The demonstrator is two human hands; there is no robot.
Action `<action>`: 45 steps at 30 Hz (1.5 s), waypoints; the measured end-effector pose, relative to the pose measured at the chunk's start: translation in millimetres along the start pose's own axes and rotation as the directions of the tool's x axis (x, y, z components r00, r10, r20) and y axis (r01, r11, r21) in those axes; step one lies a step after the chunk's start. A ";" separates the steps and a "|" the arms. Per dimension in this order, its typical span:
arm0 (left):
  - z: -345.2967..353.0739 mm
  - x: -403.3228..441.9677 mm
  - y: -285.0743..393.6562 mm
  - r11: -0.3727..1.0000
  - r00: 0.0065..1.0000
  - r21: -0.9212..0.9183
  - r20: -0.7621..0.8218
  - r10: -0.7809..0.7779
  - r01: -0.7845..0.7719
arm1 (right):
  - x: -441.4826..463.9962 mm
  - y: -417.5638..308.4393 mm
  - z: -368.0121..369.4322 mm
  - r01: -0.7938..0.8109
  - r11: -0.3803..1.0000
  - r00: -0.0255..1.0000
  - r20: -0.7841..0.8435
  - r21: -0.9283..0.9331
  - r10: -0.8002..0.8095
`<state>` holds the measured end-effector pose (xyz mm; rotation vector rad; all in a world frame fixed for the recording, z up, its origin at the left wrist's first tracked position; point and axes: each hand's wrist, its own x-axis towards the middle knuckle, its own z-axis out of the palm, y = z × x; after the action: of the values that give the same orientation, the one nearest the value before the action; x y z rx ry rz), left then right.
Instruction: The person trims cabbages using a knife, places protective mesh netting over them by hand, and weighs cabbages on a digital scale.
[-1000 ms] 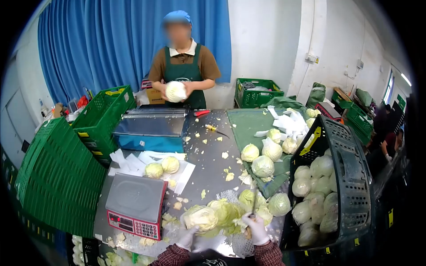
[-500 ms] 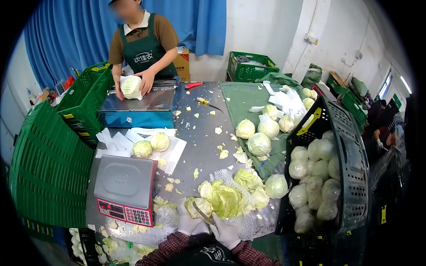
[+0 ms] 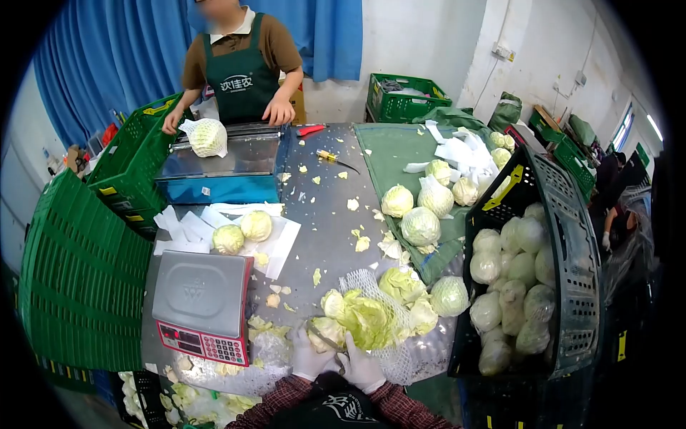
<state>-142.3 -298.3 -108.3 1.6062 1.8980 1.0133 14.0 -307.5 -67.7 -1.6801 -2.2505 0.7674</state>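
In the head view, my white-gloved left hand (image 3: 309, 355) is closed around the left side of a small trimmed cabbage (image 3: 330, 330) at the table's near edge. My gloved right hand (image 3: 362, 367) grips a knife (image 3: 326, 342), its blade lying against the cabbage's near side. The knife's handle is mostly hidden in my fingers. Just beyond are loose outer cabbage leaves (image 3: 366, 319) on a white foam net (image 3: 396, 357). More trimmed leaves (image 3: 401, 286) and a netted cabbage (image 3: 449, 296) sit to the right.
A scale (image 3: 201, 293) stands at left and a black crate (image 3: 572, 286) of wrapped cabbages at right. Several cabbages rest on green cloth (image 3: 386, 154). A hooked knife (image 3: 336, 159) lies mid-table. Across, a co-worker (image 3: 246, 64) stands behind a wrapping machine (image 3: 221, 175) bearing a netted cabbage (image 3: 208, 137).
The co-worker has let go of the netted cabbage, which rests on the machine, and moved both hands apart. My right hand and knife have shifted slightly against my cabbage.
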 end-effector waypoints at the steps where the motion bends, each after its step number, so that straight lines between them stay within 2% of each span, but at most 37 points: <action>1: 0.6 -1.0 -0.2 0.999 1.000 0.027 -0.025 0.019 -0.019 | 1.9 -1.0 -2.0 0.000 1.000 1.000 -0.030 0.000 0.000; 2: -0.3 -5.1 1.1 0.999 1.000 0.026 -0.022 0.020 -0.019 | 11.8 8.9 -4.6 -0.003 1.000 1.000 -0.030 0.000 0.003; 3: -3.6 -11.3 5.6 0.998 0.998 -0.030 -0.031 0.056 -0.057 | 28.9 28.7 -8.8 -0.011 0.985 0.940 -0.334 0.174 0.069; 4: -2.5 -18.6 8.6 0.992 0.995 -0.090 -0.048 0.085 -0.089 | 41.5 43.2 -19.5 0.041 0.943 0.792 -0.586 0.329 0.171; 5: 0.2 -25.6 2.6 0.982 0.995 -0.164 -0.038 0.089 -0.095 | 46.4 40.4 -41.7 0.039 0.943 0.795 -0.581 0.331 0.171; 8: -3.9 -21.2 0.4 0.989 0.994 -0.102 -0.035 0.103 -0.106 | 38.3 0.3 -90.4 0.062 0.937 0.893 -0.439 0.344 0.102; 10: -2.6 -16.7 -8.5 0.987 0.994 -0.125 -0.030 0.101 -0.104 | 23.6 -38.1 -66.4 -0.058 0.998 0.992 -0.114 0.019 0.060; 11: -4.6 -17.9 -13.0 0.987 0.996 -0.132 -0.003 0.090 -0.089 | 21.5 -34.2 -52.0 -0.054 0.998 0.992 -0.114 0.018 0.056; 13: -17.7 -16.1 -11.3 0.977 0.994 -0.185 0.010 0.105 -0.102 | 29.4 -24.2 -22.4 0.216 0.976 0.911 -0.352 -0.042 -0.216; 14: -27.7 -13.9 -7.7 0.963 0.993 -0.245 0.022 0.116 -0.108 | 31.3 -19.5 -19.0 0.211 0.977 0.908 -0.363 -0.032 -0.208; 17: -77.2 -2.5 29.0 0.957 0.984 -0.247 0.058 0.171 -0.152 | 43.6 -11.1 -35.0 0.328 0.944 0.849 -0.441 0.007 -0.292; 18: -86.7 -0.4 31.4 0.943 0.975 -0.280 0.073 0.208 -0.180 | 45.1 -14.0 -43.9 0.329 0.944 0.845 -0.449 0.009 -0.290; 20: -96.5 7.2 21.6 0.922 0.958 -0.289 0.050 0.282 -0.256 | 46.3 -25.4 -66.6 0.327 0.932 0.856 -0.467 0.155 -0.223; 21: -102.3 10.4 19.0 0.892 0.960 -0.404 0.099 0.262 -0.202 | 52.8 -32.0 -75.9 0.349 0.890 0.816 -0.563 0.295 -0.133; 22: -106.7 14.0 17.3 0.849 0.957 -0.509 0.149 0.248 -0.141 | 57.5 -25.9 -75.7 0.360 0.884 0.809 -0.571 0.297 -0.137; 23: -106.7 18.5 17.3 0.774 0.948 -0.609 0.110 0.299 -0.173 | 63.9 -10.5 -76.4 0.266 0.848 0.845 -0.534 0.458 0.023; 24: -107.6 21.0 19.9 0.777 0.946 -0.600 0.104 0.309 -0.188 | 68.0 2.3 -78.7 0.169 0.779 0.865 -0.470 0.604 0.176; 25: -107.7 21.4 24.1 0.583 0.974 -0.812 0.152 0.166 0.027 | 68.6 8.6 -81.6 0.138 0.734 0.863 -0.444 0.665 0.240; 26: -106.3 20.9 30.9 0.298 0.970 -0.930 0.240 0.043 0.217 | 67.0 18.2 -84.2 0.108 0.686 0.861 -0.412 0.720 0.298; 27: -109.0 18.2 48.0 0.089 0.956 -0.952 0.294 0.018 0.292 | 73.1 56.8 -58.0 0.083 0.593 0.911 -0.303 0.801 0.281; 28: -107.6 26.2 54.4 0.090 0.958 -0.955 0.285 0.024 0.282 | 67.2 55.5 -65.9 0.095 0.594 0.911 -0.310 0.799 0.273; 29: -106.1 36.0 59.7 -0.170 0.933 -0.923 0.317 0.172 0.345 | 56.5 52.7 -74.9 0.019 0.893 0.918 -0.362 0.450 0.162; 30: -106.4 41.2 60.1 -0.251 0.929 -0.899 0.321 0.184 0.360 | 46.8 46.1 -84.1 -0.047 0.999 0.930 -0.364 0.001 0.044; 31: -106.7 46.5 60.5 -0.330 0.925 -0.867 0.325 0.196 0.374 | 42.0 37.4 -88.5 0.057 0.989 0.814 -0.567 -0.139 -0.127; 32: -107.0 51.9 60.7 -0.405 0.921 -0.828 0.328 0.208 0.387 | 38.5 25.8 -96.5 0.062 0.988 0.807 -0.576 -0.144 -0.134; 33: -107.4 54.1 63.9 -0.480 0.909 -0.773 0.371 0.188 0.415 | 31.5 9.2 -104.5 0.077 0.865 0.935 -0.338 0.497 0.111; 34: -109.0 56.0 67.1 -0.549 0.890 -0.710 0.421 0.172 0.442 | 23.3 -6.3 -107.4 -0.079 0.387 0.988 0.020 0.919 0.153; 35: -114.0 61.1 73.1 0.107 0.909 -0.905 0.416 0.011 0.412 | 16.3 -21.7 -106.2 -0.073 0.381 0.987 0.012 0.922 0.161; 36: -114.7 65.9 81.1 0.116 0.905 -0.901 0.424 0.023 0.419 | 10.9 -37.0 -103.9 -0.087 0.347 0.994 0.061 0.934 0.087; 37: -114.1 70.4 89.4 0.215 0.917 -0.952 0.276 0.287 0.219 | 8.4 -45.4 -102.3 -0.102 0.314 0.995 0.104 0.944 0.012; 38: -116.3 68.8 95.3 0.240 0.901 -0.961 0.221 0.373 0.136 | 9.2 -46.0 -101.2 -0.093 0.308 0.996 0.090 0.947 0.022; 39: -118.6 66.9 101.3 0.250 0.876 -0.967 0.163 0.454 0.050 | 11.4 -44.8 -99.8 -0.136 0.220 0.990 0.126 0.966 0.057; 40: -117.6 65.9 100.2 0.251 0.869 -0.967 0.167 0.465 0.051 | 13.2 -45.4 -99.6 -0.173 0.130 0.983 0.163 0.976 0.084; 42: -109.3 58.5 86.7 0.537 0.959 -0.843 0.186 0.212 0.045 | 13.9 -48.3 -111.8 0.058 0.049 0.997 -0.060 0.997 0.056; 43: -106.6 57.9 72.6 0.425 0.894 -0.873 0.370 0.255 0.240 | 21.1 -40.8 -111.6 0.351 0.457 0.917 -0.398 0.817 0.008; 44: -98.6 54.1 60.6 0.421 0.897 -0.876 0.363 0.252 0.236 | 24.5 -35.4 -111.6 0.525 0.746 0.748 -0.640 0.410 -0.175; 45: -96.2 46.2 70.4 0.246 0.804 -0.865 0.499 0.323 0.438 | 25.8 -33.0 -116.8 0.539 0.812 0.717 -0.627 0.223 -0.304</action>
<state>-178.8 -273.3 11.6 0.8104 0.4968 1.0900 34.5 -258.5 44.5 -0.9512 -1.7904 0.4675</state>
